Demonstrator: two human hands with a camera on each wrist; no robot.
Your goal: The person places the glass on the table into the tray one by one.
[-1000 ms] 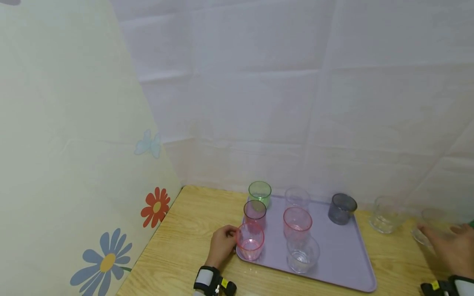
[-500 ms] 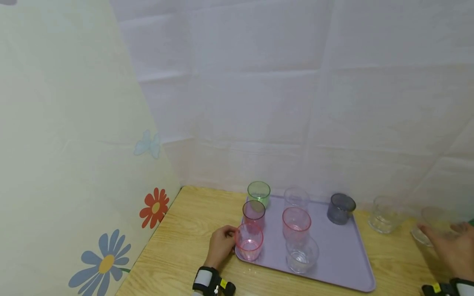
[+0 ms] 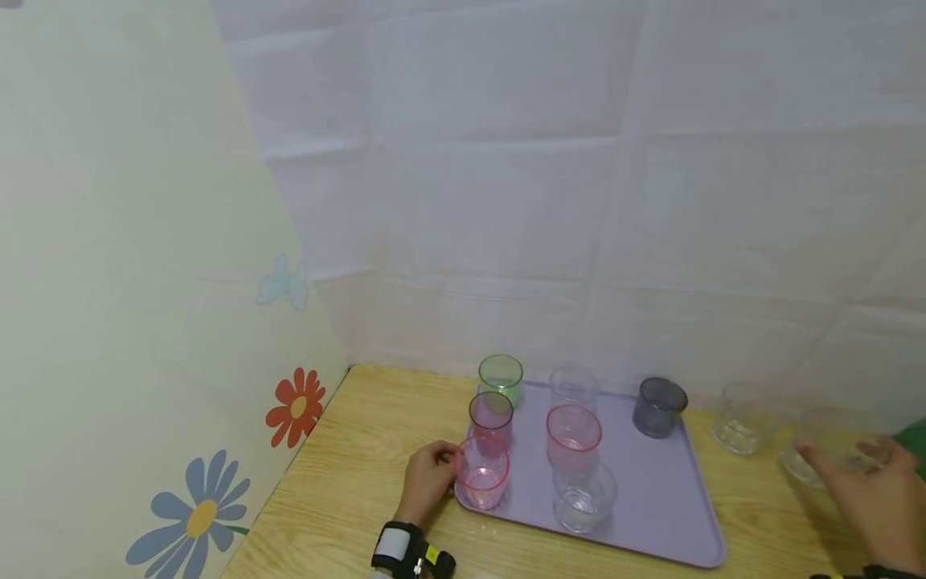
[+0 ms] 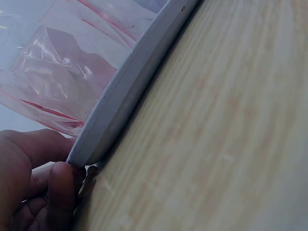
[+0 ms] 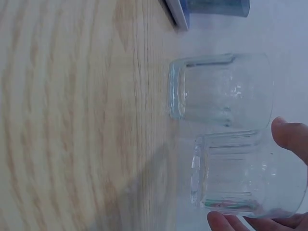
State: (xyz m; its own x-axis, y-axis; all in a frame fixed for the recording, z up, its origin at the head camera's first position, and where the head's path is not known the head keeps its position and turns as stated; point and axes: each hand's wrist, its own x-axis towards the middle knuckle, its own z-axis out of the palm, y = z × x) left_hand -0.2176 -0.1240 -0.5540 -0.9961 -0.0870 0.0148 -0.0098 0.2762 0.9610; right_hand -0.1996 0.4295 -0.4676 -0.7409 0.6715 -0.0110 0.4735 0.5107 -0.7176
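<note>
At the near left corner of a lilac tray (image 3: 658, 507), my left hand (image 3: 425, 484) pinches the rim between thumb and finger, beside a pink-rimmed tumbler (image 3: 483, 481). Over on the right, my right hand (image 3: 871, 490) holds a clear glass (image 5: 240, 173) upright, thumb on one side and fingers on the other. In the right wrist view its base appears lifted off the table. Close to it stands a second clear glass (image 5: 221, 91) on the wood.
Several tumblers stand on the tray: green (image 3: 501, 379), purplish (image 3: 491, 418), pink (image 3: 574, 438), grey (image 3: 659, 408) and two clear ones (image 3: 583, 498). Behind the table hangs a white sheet (image 3: 470, 201). A flowered wall panel (image 3: 108, 241) is at left, something green (image 3: 913, 442) at far right.
My right hand has shifted slightly left with the clear glass. The left hand stays at the tray corner. The whole head view has drifted a little.
</note>
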